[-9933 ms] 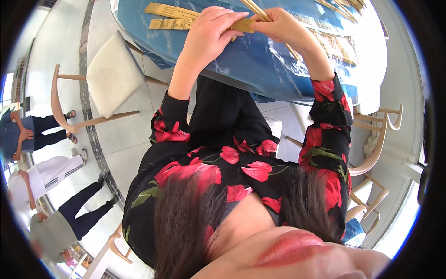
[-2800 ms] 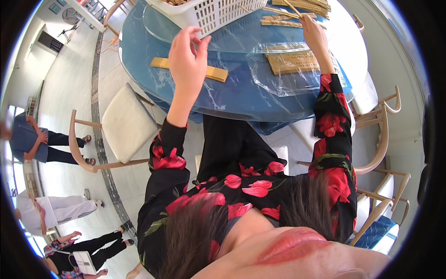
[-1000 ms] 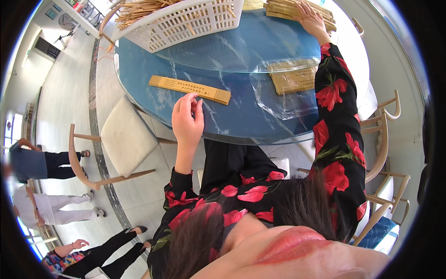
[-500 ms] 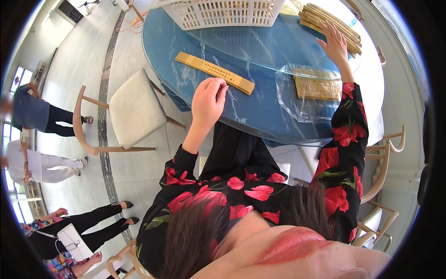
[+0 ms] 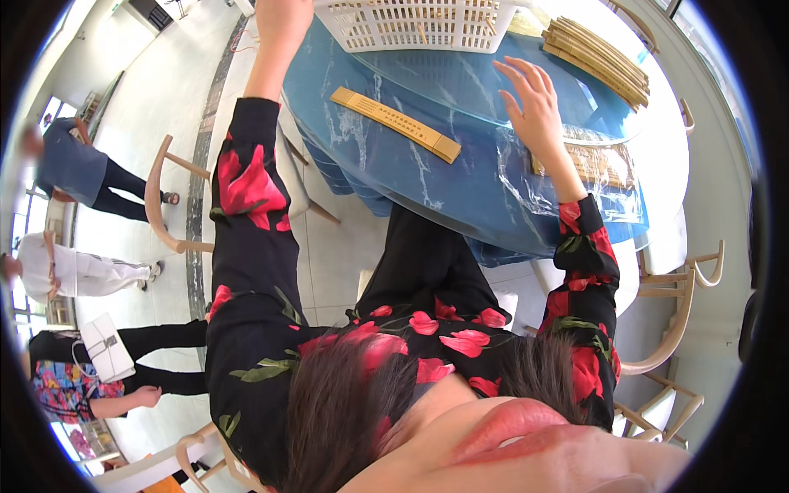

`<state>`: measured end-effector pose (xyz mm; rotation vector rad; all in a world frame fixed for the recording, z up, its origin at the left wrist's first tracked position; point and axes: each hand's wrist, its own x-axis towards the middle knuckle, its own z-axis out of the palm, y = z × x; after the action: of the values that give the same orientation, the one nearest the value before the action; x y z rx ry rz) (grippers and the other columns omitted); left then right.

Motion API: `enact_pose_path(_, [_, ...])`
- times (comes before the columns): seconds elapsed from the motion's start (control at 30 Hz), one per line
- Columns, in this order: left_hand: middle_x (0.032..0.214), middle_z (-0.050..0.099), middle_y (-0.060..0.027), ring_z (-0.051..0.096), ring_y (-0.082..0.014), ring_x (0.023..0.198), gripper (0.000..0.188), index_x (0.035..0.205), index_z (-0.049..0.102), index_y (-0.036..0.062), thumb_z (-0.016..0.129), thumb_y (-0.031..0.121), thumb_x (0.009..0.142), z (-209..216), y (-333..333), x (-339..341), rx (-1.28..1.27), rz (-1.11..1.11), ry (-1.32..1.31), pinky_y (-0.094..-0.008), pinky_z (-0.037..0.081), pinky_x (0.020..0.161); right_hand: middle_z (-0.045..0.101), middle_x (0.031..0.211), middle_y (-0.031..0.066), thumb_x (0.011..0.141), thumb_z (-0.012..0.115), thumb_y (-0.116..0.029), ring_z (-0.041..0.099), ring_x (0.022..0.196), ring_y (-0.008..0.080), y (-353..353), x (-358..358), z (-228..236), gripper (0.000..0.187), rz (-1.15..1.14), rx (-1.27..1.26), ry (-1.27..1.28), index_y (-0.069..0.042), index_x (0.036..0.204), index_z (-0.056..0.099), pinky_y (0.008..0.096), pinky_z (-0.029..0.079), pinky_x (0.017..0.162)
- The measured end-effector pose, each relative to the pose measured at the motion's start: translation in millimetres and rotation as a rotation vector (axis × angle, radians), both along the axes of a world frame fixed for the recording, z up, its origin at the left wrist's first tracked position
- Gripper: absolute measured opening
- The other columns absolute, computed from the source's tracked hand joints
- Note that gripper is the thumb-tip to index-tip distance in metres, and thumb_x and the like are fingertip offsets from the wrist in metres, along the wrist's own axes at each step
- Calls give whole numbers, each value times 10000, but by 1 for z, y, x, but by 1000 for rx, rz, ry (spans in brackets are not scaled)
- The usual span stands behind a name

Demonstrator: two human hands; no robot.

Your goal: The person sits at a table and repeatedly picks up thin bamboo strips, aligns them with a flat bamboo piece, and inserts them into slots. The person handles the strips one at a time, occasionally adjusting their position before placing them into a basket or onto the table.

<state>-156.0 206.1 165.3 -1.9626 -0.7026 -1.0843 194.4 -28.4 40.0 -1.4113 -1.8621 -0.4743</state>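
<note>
My left hand (image 5: 283, 23) is stretched out beside the left end of a white plastic basket (image 5: 419, 29). Its fingers lie beyond the upper edge, so their pose is hidden. My right hand (image 5: 534, 107) hovers over the table, fingers spread and holding nothing, between the basket and a clear plastic wrapping (image 5: 526, 177). Partly under that plastic lies a flat yellowish bundle (image 5: 608, 163), half covered by my right wrist. A long, flat, bamboo-coloured strip (image 5: 394, 124) with printed writing lies on the blue table in front of me, touched by neither hand.
Several long bamboo-coloured strips form a stack (image 5: 596, 62) at the far right of the blue marbled table (image 5: 362, 160). Wooden chairs stand left and right, one chair (image 5: 152, 197) close to my left arm. Several people, one with a white bag (image 5: 107, 347), stand on the left.
My left hand has left the printed strip and reached up and left beside the basket. My right hand has moved left, away from the stacked strips.
</note>
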Motion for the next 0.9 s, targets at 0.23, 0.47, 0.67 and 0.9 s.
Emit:
enact_pose_path(0.23, [823, 745, -158, 729, -305, 762, 184, 998, 805, 65, 703, 169, 885, 13, 81, 26, -606, -144, 149, -439, 562, 699, 620, 1333, 54, 910, 655, -58, 547, 1271, 311, -20, -7, -14, 450, 80, -59, -16, -180, 1343, 660, 473, 433, 1074])
enact_pose_path(0.47, [823, 759, -156, 733, -304, 694, 204, 939, 798, 50, 792, 209, 811, 22, 69, 45, -920, -74, 127, -421, 569, 680, 625, 1307, 71, 905, 652, -50, 554, 1242, 334, -23, -4, -16, 442, 82, -72, 25, -162, 1332, 667, 472, 445, 1058])
enact_pose_path(0.67, [886, 687, -212, 694, -375, 871, 68, 861, 722, 17, 701, 61, 814, 8, 58, 56, -592, -27, 71, -493, 537, 786, 640, 1281, 109, 902, 636, -12, 566, 1212, 357, -25, -7, -15, 425, 127, -82, 25, -108, 1314, 678, 459, 456, 1055])
enact_pose_path(0.9, [791, 687, -199, 719, -387, 824, 117, 848, 726, 61, 674, -1, 763, -2, 48, 73, -250, 55, 203, -496, 583, 716, 633, 1312, 113, 932, 625, -13, 555, 1263, 346, -27, -1, -23, 418, 105, -112, -4, -107, 1338, 665, 468, 431, 1099])
